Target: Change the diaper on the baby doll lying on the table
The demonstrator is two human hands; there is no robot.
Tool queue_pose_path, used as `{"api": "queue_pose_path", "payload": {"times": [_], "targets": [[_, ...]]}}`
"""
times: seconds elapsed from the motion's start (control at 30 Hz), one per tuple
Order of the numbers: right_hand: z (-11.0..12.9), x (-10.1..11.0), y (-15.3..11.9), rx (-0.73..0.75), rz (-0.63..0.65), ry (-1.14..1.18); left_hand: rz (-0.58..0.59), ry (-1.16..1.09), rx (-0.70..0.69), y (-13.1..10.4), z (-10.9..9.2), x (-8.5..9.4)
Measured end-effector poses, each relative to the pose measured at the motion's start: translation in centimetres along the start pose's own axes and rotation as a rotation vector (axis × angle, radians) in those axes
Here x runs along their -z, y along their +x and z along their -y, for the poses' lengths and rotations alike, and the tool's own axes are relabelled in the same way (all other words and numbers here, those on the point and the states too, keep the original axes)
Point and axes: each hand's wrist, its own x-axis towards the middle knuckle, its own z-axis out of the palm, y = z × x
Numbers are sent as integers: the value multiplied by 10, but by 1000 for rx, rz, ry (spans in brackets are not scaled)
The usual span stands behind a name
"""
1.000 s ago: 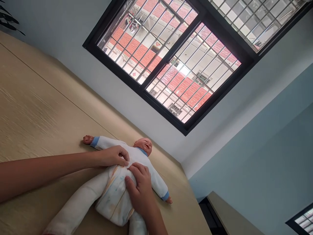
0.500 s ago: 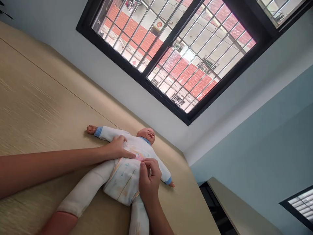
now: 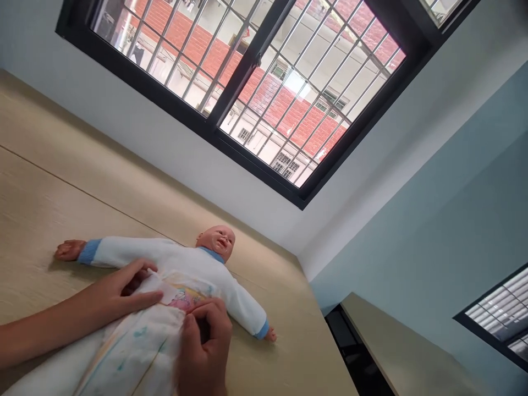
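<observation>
A baby doll (image 3: 216,242) in a white top with blue cuffs lies on its back, arms spread. Around its waist is a white diaper (image 3: 136,341) with coloured lines and a pink printed band (image 3: 183,298). My left hand (image 3: 127,291) curls over the diaper's waist on the left, thumb and fingers on either side of a white flap. At the right end of the printed band, my right hand (image 3: 206,341) pinches the diaper's edge with thumb and forefinger. What lies under its fingertips is hidden. The doll's lower legs are out of view.
The doll lies on a light wood-coloured tabletop (image 3: 289,352) with a seam running across it. Behind it rises a white wall with a barred, dark-framed window (image 3: 210,124). Another cabinet-like surface (image 3: 383,335) with a dark open side stands at the right.
The view has moved closer, and the doll appears lower and further left. My left thumb has shifted left off the printed band, showing more of it. My right hand stays at the band's right end.
</observation>
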Motion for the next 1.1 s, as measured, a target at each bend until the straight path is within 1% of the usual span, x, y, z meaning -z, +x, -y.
{"api": "queue_pose_path", "payload": {"times": [0.07,0.13,0.33,0.43,0.5,0.57,0.6,0.67,0.73,0.8,0.9,0.97,1.1], "targets": [[-1,-3,0,-1,-32,10,-19,-15,16,-2,1,0],[-2,-4,-1,0,-36,20,-27,-26,19,-4,-2,0],[0,6,0,7,58,31,24,-12,0,-6,-13,4],[2,12,0,20,76,51,7,-6,12,-4,-13,5],[0,15,1,45,39,48,-36,-19,7,-2,-10,4],[-6,21,3,62,-28,-1,-64,-31,-16,1,-6,5],[-10,25,4,62,-59,-42,-51,-30,-27,3,-4,6],[-20,33,8,39,-102,-126,16,-13,-33,6,-1,8],[-31,40,11,-9,-116,-186,76,3,-31,7,0,10],[-39,46,14,-77,-101,-218,88,5,-55,7,-2,11],[-45,50,16,-143,-50,-253,103,14,-111,4,-11,12],[-45,50,17,-165,-19,-278,166,37,-121,3,-20,14],[-40,55,16,-161,26,-358,291,61,-122,1,-40,27]]}}
